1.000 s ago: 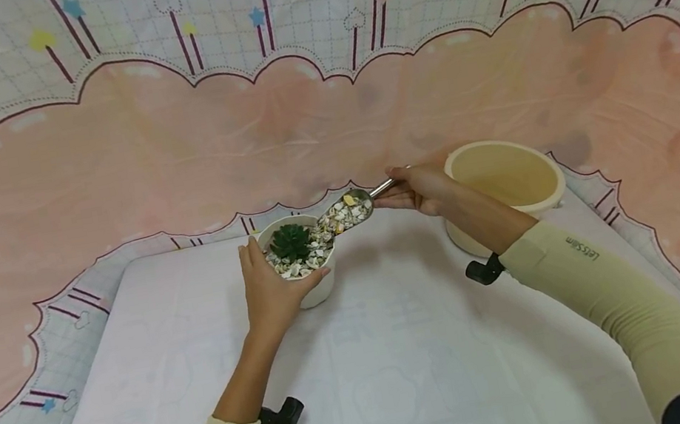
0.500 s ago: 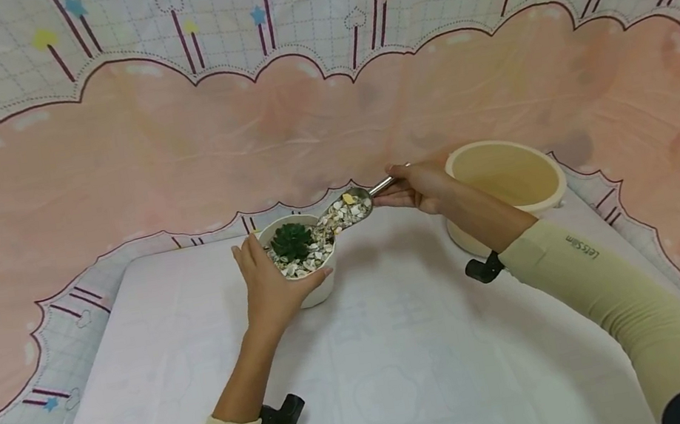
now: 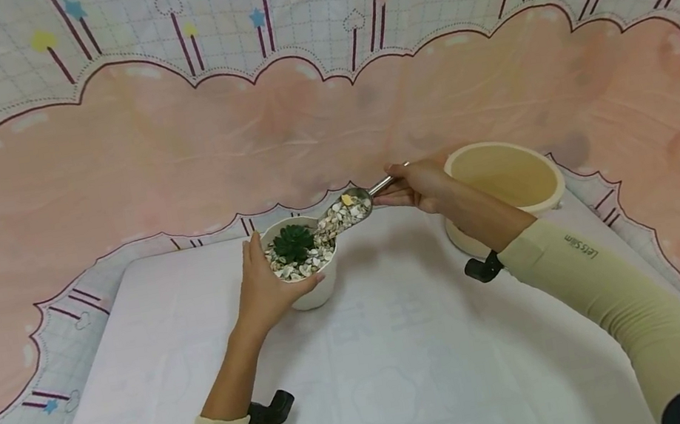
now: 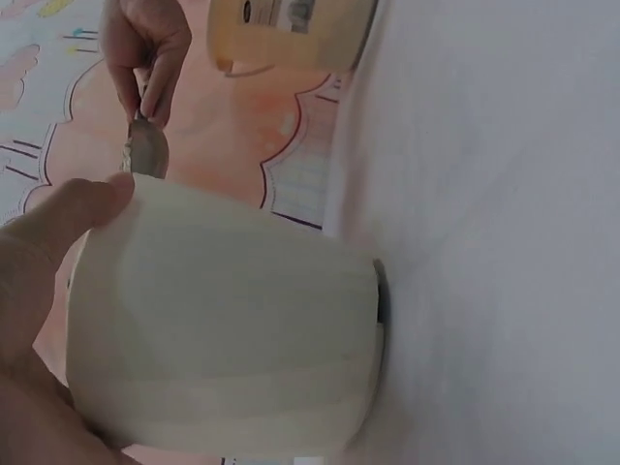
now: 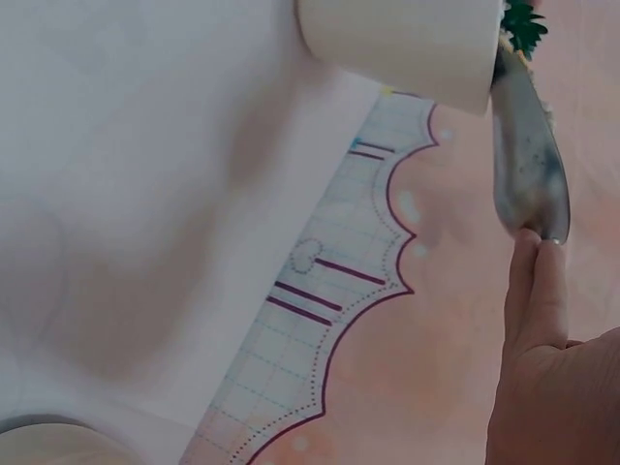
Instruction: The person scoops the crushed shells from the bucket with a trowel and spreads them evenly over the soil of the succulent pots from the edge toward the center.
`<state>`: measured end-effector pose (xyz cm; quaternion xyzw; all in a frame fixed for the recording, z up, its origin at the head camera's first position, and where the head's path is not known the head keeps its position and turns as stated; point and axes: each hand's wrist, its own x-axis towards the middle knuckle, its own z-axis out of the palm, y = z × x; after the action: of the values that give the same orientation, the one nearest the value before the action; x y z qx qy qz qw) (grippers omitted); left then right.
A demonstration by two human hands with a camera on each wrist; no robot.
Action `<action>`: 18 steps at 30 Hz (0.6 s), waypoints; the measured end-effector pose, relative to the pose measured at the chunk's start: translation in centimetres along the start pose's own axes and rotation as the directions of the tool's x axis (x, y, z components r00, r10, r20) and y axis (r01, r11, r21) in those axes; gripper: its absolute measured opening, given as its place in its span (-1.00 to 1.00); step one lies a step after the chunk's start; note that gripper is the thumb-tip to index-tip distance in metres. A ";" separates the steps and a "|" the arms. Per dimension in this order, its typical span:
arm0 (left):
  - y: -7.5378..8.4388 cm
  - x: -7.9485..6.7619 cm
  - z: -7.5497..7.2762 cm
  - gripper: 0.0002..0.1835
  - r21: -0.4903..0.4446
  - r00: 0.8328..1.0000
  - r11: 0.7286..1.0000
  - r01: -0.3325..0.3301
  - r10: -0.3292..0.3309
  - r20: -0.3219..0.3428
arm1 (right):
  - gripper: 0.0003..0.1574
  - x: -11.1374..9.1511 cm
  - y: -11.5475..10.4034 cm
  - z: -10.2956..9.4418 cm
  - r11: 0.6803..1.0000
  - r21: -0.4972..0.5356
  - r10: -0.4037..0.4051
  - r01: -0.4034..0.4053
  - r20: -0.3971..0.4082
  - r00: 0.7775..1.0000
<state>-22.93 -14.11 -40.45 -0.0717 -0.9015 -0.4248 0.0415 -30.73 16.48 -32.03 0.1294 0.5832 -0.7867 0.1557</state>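
Observation:
A white flower pot [image 3: 320, 292] stands on the table, holding a dark green succulent [image 3: 293, 243] amid pale stone chips [image 3: 299, 270]. My left hand [image 3: 261, 289] grips the pot around its near left side, thumb at the rim and fingers along the far side. In the left wrist view the thumb [image 4: 92, 203] lies at the rim of the pot [image 4: 223, 310]. With my right hand [image 3: 420, 187] I hold a metal scoop [image 5: 531, 160] by its handle. Its bowl is loaded with stone chips [image 3: 343, 213], and its tip rests over the pot's right rim.
Behind my right forearm stands a cream bucket [image 3: 466, 239] with an open top, at the table's back right. The white-covered table [image 3: 380, 370] stretches toward me. A patterned pink and white cloth [image 3: 298, 121] rises behind it.
My left hand and wrist have shifted slightly left, and the thumb has drawn back a little along the pot's rim. The right hand and the loaded scoop stay nearly in place.

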 end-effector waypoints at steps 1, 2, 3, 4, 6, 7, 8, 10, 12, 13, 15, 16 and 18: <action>0.2 -0.1 0.0 0.48 0.001 1.000 1.000 0.009 -0.009 0.007 | -0.66 0.0 0.0 0.0 1.000 -0.003 -0.002 0.002 0.001 1.000; 0.3 -0.1 0.0 0.49 0.002 1.000 1.000 0.021 -0.021 0.008 | -0.66 -0.1 0.0 0.0 1.000 -0.005 -0.003 0.003 -0.001 1.000; 0.5 -0.3 0.1 0.50 0.002 0.999 0.999 0.036 -0.036 0.004 | -0.67 -0.1 0.0 0.0 1.000 -0.008 -0.003 0.003 -0.003 1.000; 0.8 -0.4 0.3 0.50 0.005 0.999 0.999 0.050 -0.050 -0.006 | -0.66 -0.1 0.0 0.0 1.000 -0.012 -0.002 0.002 -0.005 1.000; 1.0 -0.7 0.7 0.51 0.015 0.997 0.997 0.072 -0.072 -0.032 | -0.67 -0.2 0.1 -0.1 1.000 -0.015 0.001 -0.001 -0.011 1.000; 1.0 -0.8 0.8 0.51 0.019 0.996 0.997 0.081 -0.080 -0.043 | -0.67 -0.1 0.2 -0.1 1.000 -0.019 0.002 -0.003 -0.012 1.000; 0.9 -0.8 1.0 0.51 0.026 0.995 0.996 0.083 -0.081 -0.052 | -0.66 -0.2 0.3 -0.2 1.000 -0.021 0.005 -0.005 -0.013 1.000; 0.7 -0.7 1.0 0.50 0.035 0.996 0.997 0.072 -0.070 -0.054 | -0.66 -0.1 0.4 -0.2 1.000 -0.025 0.007 -0.007 -0.009 1.000; 0.4 -0.4 0.7 0.50 0.034 0.998 0.998 0.050 -0.048 -0.038 | -0.66 -0.1 0.3 -0.3 1.000 -0.027 0.001 -0.001 -0.004 1.000; 0.3 -0.3 0.5 0.50 0.032 0.999 0.999 0.036 -0.036 -0.027 | -0.66 0.0 0.3 -0.3 1.000 -0.028 -0.002 0.002 -0.002 1.000; 0.1 0.0 0.1 0.50 0.018 1.000 1.000 0.013 -0.013 0.001 | -0.66 0.0 0.2 -0.4 0.999 -0.032 -0.008 0.008 -0.002 1.000; 0.1 0.1 -0.1 0.49 0.008 1.000 1.000 0.004 -0.004 0.011 | -0.66 0.0 0.1 -0.3 0.999 -0.033 -0.011 0.010 -0.005 1.000; 0.1 0.1 -0.3 0.47 -0.007 1.000 1.000 -0.001 0.001 0.022 | -0.65 0.0 -0.1 -0.3 0.999 -0.036 -0.012 0.012 -0.010 1.000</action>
<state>-23.02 -14.25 -40.19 -0.0769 -0.9004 -0.4269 0.0315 -30.77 16.79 -32.07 0.1272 0.5989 -0.7762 0.1504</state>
